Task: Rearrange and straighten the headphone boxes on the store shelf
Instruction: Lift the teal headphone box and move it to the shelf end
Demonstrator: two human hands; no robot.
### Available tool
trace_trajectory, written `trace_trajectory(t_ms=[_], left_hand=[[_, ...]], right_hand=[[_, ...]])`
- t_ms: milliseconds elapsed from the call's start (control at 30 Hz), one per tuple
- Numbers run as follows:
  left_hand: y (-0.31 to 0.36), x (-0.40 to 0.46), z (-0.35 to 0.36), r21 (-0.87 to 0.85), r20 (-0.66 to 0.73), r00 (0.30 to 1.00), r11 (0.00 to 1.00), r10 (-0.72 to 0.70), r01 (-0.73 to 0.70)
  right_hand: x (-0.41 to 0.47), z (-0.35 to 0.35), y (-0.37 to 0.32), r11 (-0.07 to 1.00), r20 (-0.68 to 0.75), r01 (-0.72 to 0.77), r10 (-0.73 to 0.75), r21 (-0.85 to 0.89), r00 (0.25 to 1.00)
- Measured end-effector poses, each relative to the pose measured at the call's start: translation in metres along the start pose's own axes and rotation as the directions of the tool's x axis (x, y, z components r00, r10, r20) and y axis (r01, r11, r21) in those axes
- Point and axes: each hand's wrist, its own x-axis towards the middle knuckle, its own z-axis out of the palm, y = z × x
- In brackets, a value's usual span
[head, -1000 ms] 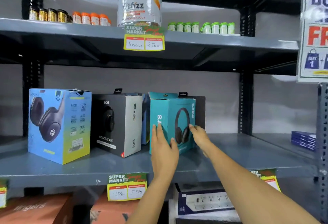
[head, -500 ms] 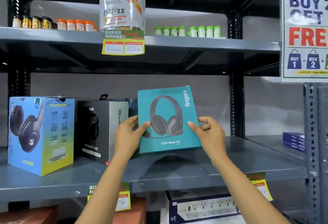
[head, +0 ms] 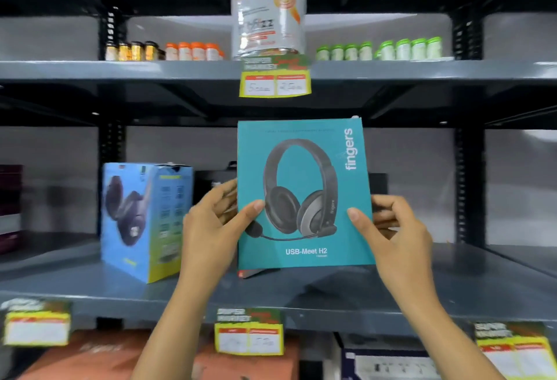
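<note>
I hold a teal headphone box, printed "fingers USB-Meet H2", upright with its front toward me, just above the grey middle shelf. My left hand grips its left edge, thumb on the front. My right hand grips its right edge the same way. A blue and yellow headphone box stands at an angle on the shelf to the left. A black headphone box is mostly hidden behind the teal box and my left hand. Another dark box shows just right of the teal one.
A big clear jar stands on the upper shelf's front edge, with small bottles on both sides. Price tags hang from the shelf edges. Orange boxes lie on the lower shelf. Dark uprights frame the bay.
The teal box went from standing angled on the shelf to being lifted in both hands, front turned toward me and brought closer. The view has shifted so the shelf items sit further right.
</note>
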Motion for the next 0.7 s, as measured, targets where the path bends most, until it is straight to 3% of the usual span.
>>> trace_trajectory(t_ms=[333, 500, 700], left_hand=[[0.032, -0.002, -0.201, 0.232, -0.264, 0.960, 0.972, 0.094, -0.031], [0.001, 0.006, -0.300, 0.353, -0.277, 0.959, 0.934, 0.055, 0.048], [-0.074, 0.025, -0.356, 0.499, -0.238, 0.964, 0.836, -0.121, 0.228]], right_hand=[[-0.049, 0.193, -0.072, 0.970, 0.246, -0.013, -0.049, 0.243, 0.968], [-0.077, 0.298, -0.086, 0.983, 0.429, -0.078, 0.000, 0.165, 0.903], [-0.100, 0.382, -0.065, 0.996, 0.545, -0.087, 0.073, -0.001, 0.835]])
